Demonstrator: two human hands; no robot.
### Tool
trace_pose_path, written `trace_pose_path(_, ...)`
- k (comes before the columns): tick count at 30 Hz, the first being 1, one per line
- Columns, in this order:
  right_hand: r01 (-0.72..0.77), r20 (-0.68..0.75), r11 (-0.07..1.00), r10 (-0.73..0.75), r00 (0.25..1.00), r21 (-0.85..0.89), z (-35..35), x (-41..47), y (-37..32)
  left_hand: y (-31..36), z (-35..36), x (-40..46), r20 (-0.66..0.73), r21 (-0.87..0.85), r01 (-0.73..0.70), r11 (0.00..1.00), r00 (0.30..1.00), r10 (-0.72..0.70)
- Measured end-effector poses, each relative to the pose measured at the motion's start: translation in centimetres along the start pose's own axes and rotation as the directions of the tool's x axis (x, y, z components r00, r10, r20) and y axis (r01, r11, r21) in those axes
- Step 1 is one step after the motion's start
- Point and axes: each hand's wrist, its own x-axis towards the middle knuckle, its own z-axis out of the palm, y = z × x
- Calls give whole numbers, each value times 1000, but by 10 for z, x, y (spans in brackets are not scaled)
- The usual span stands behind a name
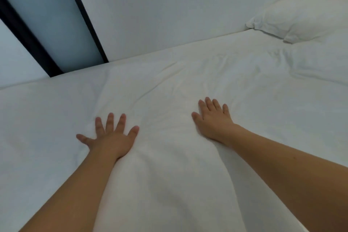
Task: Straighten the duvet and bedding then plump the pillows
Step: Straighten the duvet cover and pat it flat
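Broadly, bed: a soft white duvet (pixel 169 84) covers nearly the whole view, running from the near edge to the pale wall (pixel 160 9) on the far side.
Duvet surface: shallow creases fan out through the middle; a raised ridge of fabric runs between the two forearms toward the viewer.
Pillow: one plump white fabric pillow (pixel 301 17) lies at the upper right, by the head of the bed, well apart from both hands and untouched.
Dark frame: a black strip with a bluish glass panel (pixel 56 24) stands against the wall at upper left.
Left hand (pixel 111 137): flat on the duvet, fingers spread wide, pressing down.
Right hand (pixel 214 120): flat as well, fingers straight and closer together, palm on the cloth.
Handling: the duvet looks light, limp and yielding, likely to bunch under a push; sweeping outward with open palms should suit the creases, while larger shifts probably need a hold at an edge or corner.
Stage: smoothing appears under way; pillow plumping not yet done.
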Motion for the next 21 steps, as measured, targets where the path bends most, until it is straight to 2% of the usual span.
trace_pose_path(4,88,57,996,-89,994,21,10,-61,-32,-34,8,-52,58,-21,52,998,997,-51)
trace_pose_path(7,169,25,983,-171,985,66,30,-97,-61,-68,19,-78,143,-286,122,950,986,-83)
trace_pose_path(10,191,5,982,-191,982,3,52,-120,-76,-93,36,-107,265,-612,258,747,958,-114)
trace_pose_path(14,175,38,985,-174,984,-12,54,-135,-78,-107,44,-129,307,-741,293,604,948,-84)
trace_pose_path(17,216,55,970,-211,976,-112,47,-155,-66,-114,40,-140,429,-840,361,406,899,87)
trace_pose_path(19,106,5,972,-107,994,-211,44,-167,-50,-106,28,-151,428,-875,359,324,886,176)
trace_pose_path(21,10,45,977,-1,999,-214,42,-175,-36,-92,14,-157,407,-891,349,289,897,172)
